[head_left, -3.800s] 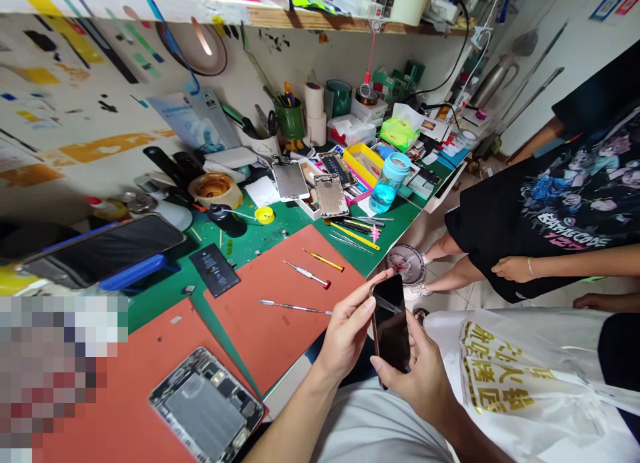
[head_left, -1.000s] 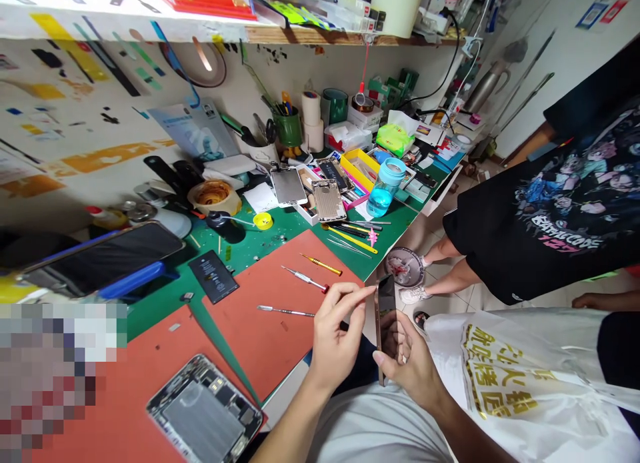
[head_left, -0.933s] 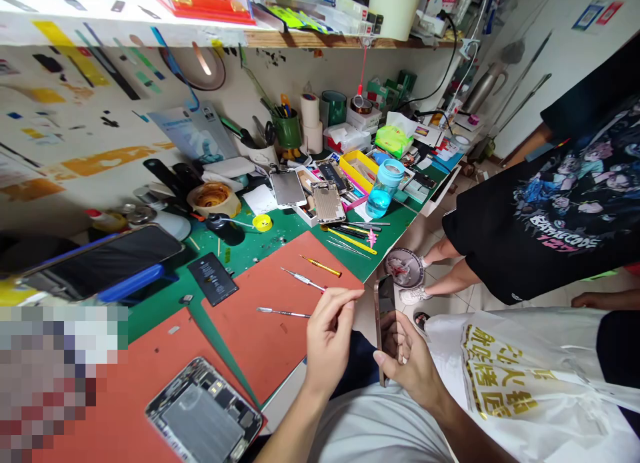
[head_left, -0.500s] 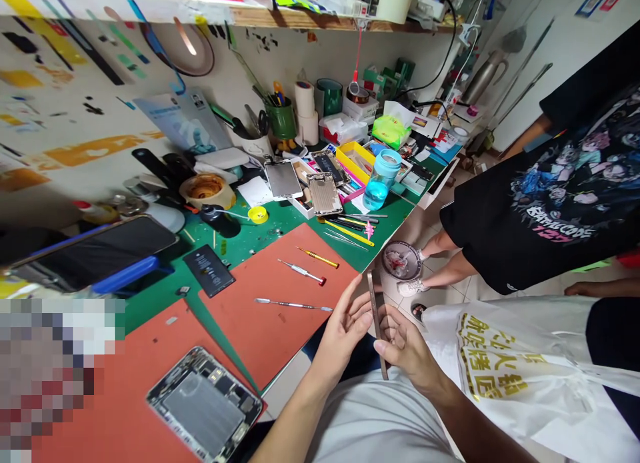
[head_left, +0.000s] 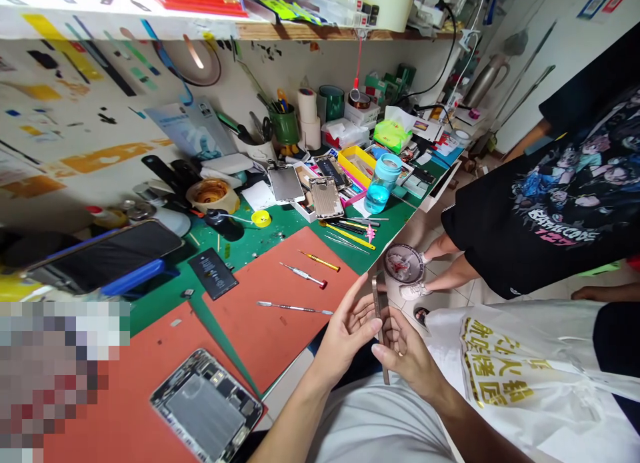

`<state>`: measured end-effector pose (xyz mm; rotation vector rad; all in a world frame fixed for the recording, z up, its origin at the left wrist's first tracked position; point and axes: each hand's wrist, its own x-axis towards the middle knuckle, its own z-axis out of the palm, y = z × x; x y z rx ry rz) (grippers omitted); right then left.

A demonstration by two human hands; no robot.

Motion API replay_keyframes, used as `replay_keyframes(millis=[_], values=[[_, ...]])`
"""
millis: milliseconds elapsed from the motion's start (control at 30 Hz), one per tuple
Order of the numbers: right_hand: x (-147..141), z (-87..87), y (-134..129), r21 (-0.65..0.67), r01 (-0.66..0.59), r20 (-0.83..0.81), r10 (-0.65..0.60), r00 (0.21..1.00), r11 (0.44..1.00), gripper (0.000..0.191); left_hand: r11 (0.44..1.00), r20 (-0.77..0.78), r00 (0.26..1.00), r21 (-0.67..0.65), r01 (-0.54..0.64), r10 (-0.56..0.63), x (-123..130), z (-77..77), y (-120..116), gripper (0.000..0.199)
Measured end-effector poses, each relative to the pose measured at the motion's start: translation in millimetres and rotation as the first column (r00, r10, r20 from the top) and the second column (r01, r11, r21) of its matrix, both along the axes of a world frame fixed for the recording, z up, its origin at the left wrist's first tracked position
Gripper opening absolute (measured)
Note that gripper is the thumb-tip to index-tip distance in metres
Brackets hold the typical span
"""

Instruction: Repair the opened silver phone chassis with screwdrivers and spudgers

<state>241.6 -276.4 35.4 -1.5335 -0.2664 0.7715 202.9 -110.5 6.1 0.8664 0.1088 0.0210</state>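
Observation:
A thin brownish phone (head_left: 379, 308) is held edge-on over my lap, just off the bench's front edge. My left hand (head_left: 344, 340) grips it from the left, thumb near its narrow side and fingers behind. From the other side my right hand (head_left: 411, 356) has its thumb and curled fingers on it. The phone's faces are mostly out of sight. On the orange mat nearby lie a metal spudger (head_left: 293, 307), a silver screwdriver with a red end (head_left: 303, 275) and a gold screwdriver (head_left: 320, 260). An opened phone (head_left: 207, 406) with bare inner parts rests at lower left.
A black battery (head_left: 213, 274) lies on the green bench mat. Behind it are a dark bottle (head_left: 225, 224), a blue-lidded water bottle (head_left: 383, 183) and phone parts. A person in black (head_left: 540, 183) stands at right, close to a white bag (head_left: 525, 376) and a floor bin (head_left: 404, 262).
The view has shifted slightly, so the bench things appear a little lower and farther right. Both hands keep their hold on the phone, with only a slight shift of the fingers.

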Motion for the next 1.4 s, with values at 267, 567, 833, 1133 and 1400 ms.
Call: replay_keyframes(millis=[267,567,833,1133,1400], values=[[-2,0.3,0,-0.088,0.028,0.043,-0.025,0.999,0.996,0.042,0.999,0.049,0.998,-0.004,0.038,-0.038,-2,-1.8,-1,0.068],[-4,-12.7,2,-0.210,0.147,0.215,-0.101,0.971,0.967,0.051,0.997,0.022,1.000,0.079,0.007,-0.008,-3,-3.7,3,0.064],[-7,-27.7,3,-0.330,0.294,0.443,-0.128,0.887,0.897,0.074,0.971,-0.129,0.963,0.065,-0.231,0.238,9,11.1,-3,0.047],[-11,-40.2,3,-0.379,0.394,0.591,-0.109,0.799,0.838,0.082,0.967,-0.167,0.953,0.023,-0.252,0.252,14,30.3,-3,0.040],[-5,-35.1,6,-0.347,0.361,0.535,-0.133,0.834,0.866,0.075,0.942,-0.215,0.917,0.077,-0.327,0.336,6,15.8,-3,0.051]])
